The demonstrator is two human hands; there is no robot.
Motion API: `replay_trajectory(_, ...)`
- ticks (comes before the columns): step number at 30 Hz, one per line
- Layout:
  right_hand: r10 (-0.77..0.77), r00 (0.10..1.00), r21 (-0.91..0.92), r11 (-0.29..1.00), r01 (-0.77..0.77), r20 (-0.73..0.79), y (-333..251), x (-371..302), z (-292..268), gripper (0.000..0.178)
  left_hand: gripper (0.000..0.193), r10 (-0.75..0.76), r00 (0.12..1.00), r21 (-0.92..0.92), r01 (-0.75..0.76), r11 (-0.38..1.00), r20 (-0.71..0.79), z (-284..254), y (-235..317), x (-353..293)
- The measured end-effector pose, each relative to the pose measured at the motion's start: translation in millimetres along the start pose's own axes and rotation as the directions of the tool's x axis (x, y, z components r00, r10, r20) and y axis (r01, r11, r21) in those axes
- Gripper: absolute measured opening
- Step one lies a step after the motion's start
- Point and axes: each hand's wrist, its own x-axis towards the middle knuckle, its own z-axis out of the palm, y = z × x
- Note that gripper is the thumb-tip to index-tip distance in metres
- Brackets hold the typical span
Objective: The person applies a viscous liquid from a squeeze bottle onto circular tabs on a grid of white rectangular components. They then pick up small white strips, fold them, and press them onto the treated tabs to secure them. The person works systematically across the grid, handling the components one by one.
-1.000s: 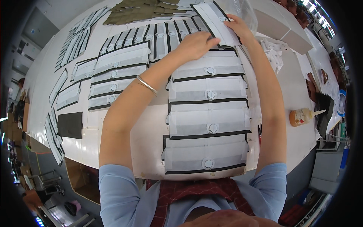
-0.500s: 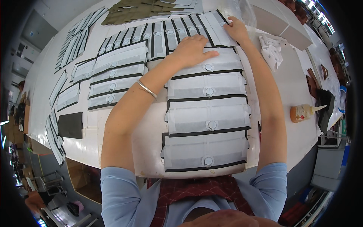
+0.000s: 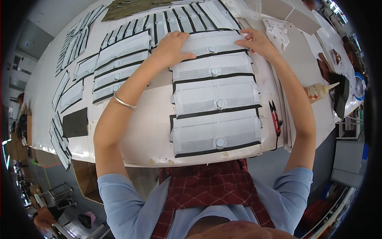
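Observation:
A column of white fabric panels with black edging (image 3: 215, 127) lies in front of me, overlapping, each with a round silvery disc in its middle. My left hand (image 3: 172, 48) rests at the left end of the farthest panel (image 3: 217, 40), fingers stretched and thumb apart. At that panel's right end is my right hand (image 3: 259, 43), its thumb and fingers curved but apart. Whether the right fingertips touch the edge is hard to tell. Behind them, a row of similar narrow-lapped panels (image 3: 171, 20) spreads across the table.
More panels (image 3: 115, 63) lie to the left, beside a dark rectangular piece (image 3: 75, 122). Red-handled thread snips (image 3: 275, 119) lie right of the column. Farther right are a glue bottle (image 3: 316, 92), a white spotted cloth (image 3: 277, 34) and a grey box (image 3: 296, 16).
My right hand has let go of the far row's end panel and come nearer. My left hand has moved left, off the row, to the column's farthest panel. The view has shifted.

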Motion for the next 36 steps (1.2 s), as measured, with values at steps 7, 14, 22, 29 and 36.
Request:
replay_trajectory(7,0.1,0.995,0.292,0.952,-0.096,0.003,0.8,-29.3,0.9,0.067,0.083,-0.016,0.996,-0.028,0.019,0.999,0.092,-10.0,-3.3,-6.4)
replay_trajectory(14,-0.413,0.876,-0.418,0.862,0.288,-0.247,13.2,-38.8,9.4,0.046,0.065,-0.01,1.0,-0.065,0.011,0.998,0.019,-4.1,7.7,-23.9)
replay_trajectory(22,-0.366,0.925,-0.365,0.879,0.306,-0.106,-17.2,-79.0,20.3,0.036,0.042,0.089,0.995,0.019,-0.089,0.996,-0.034,-20.2,48.7,-77.1)
replay_trajectory(29,-0.225,0.967,-0.113,0.971,0.211,-0.121,4.7,-53.4,17.6,0.033,0.023,0.15,0.987,0.269,-0.127,0.955,-0.066,-8.1,20.3,-61.4)
replay_trajectory(36,-0.483,0.869,-0.274,0.854,0.443,-0.102,-18.1,-68.8,19.1,0.027,0.009,0.277,0.961,0.488,-0.233,0.841,-0.02,-6.5,14.0,-53.4)
